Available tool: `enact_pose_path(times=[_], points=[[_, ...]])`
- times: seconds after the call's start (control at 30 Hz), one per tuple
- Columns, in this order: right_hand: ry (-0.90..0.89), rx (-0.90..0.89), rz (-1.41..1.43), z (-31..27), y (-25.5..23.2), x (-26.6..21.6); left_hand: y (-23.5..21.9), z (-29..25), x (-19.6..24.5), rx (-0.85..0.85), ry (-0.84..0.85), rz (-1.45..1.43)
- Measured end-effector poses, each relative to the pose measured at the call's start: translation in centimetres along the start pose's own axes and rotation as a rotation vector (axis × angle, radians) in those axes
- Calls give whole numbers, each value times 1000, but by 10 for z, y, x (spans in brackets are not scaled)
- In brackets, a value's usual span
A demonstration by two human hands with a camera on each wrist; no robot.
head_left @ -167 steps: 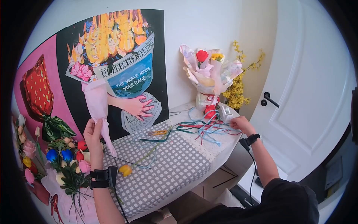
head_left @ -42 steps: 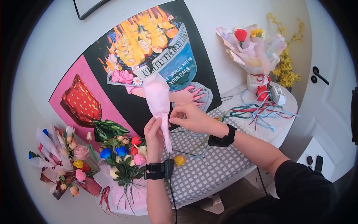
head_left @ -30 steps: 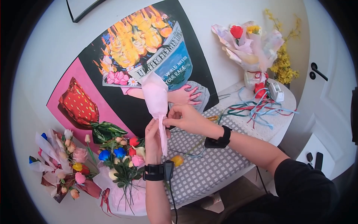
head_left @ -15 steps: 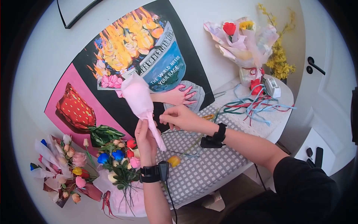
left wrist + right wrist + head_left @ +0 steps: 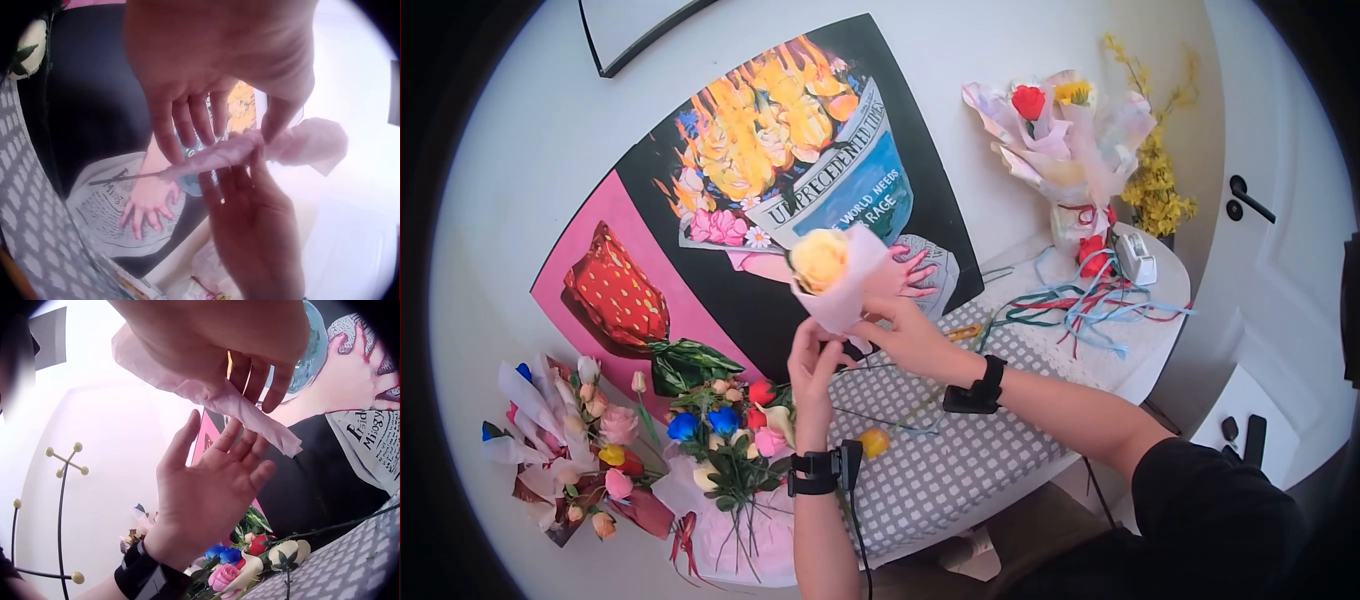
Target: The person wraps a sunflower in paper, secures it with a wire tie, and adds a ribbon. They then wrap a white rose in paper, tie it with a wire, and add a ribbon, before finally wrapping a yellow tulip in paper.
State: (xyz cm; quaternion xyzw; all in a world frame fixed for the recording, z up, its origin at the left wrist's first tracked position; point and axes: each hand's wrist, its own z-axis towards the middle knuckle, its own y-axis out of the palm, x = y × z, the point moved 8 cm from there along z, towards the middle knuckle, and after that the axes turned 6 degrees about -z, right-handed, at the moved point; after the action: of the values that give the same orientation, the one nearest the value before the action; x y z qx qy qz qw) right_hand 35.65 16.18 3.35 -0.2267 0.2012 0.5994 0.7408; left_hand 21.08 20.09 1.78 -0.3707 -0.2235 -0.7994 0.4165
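Note:
A pale yellow rose [image 5: 820, 262] stands upright in a pink paper wrapper [image 5: 863, 265], its bloom turned to the head camera. My left hand [image 5: 812, 368] holds the narrow wrapped base from the left, fingers behind the paper, thumb near its edge. From the other side my right hand [image 5: 912, 342] pinches the same base, thumb on the paper in the right wrist view. The twisted paper [image 5: 212, 156] runs between both hands in the left wrist view, and a thin dark stem [image 5: 119, 179] pokes out of its end.
A yellow tulip [image 5: 874, 443] lies on the checked cloth [image 5: 960, 450]. At right are tangled ribbons [image 5: 1080, 300], a white tape dispenser [image 5: 1135, 258] and a wrapped bouquet [image 5: 1065, 150]. Loose artificial flowers [image 5: 730, 430] and another bouquet [image 5: 570, 440] lie left. A painting [image 5: 740, 300] leans behind.
My right hand has come from the tape dispenser to the wrapper; just before now it was apart from the paper. The bundle has turned, bringing the rose into view.

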Motion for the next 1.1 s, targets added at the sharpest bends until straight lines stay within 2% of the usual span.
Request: enact_pose_path(times=[0.03,0.1,0.17,0.27,0.33,0.43,0.87,1.1], points=[[32,-8,30,0,-3,1,-3,0,-3,-2,7,0],[61,-14,56,2,-5,1,5,-2,-20,-163,-104,121],[193,40,297,1,-8,11,9,-4,-24,-152,-130,82],[99,129,297,7,-22,7,10,-4,-32,-169,-196,142],[108,148,317,8,-27,8,6,-6,-48,-222,-291,226],[120,153,367,10,-30,14,12,-7,-47,-247,-261,250],[221,82,452,11,-25,39,20,-9,-41,-271,-312,127],[255,46,365,12,-32,42,18,-12,-44,-277,-323,118]])
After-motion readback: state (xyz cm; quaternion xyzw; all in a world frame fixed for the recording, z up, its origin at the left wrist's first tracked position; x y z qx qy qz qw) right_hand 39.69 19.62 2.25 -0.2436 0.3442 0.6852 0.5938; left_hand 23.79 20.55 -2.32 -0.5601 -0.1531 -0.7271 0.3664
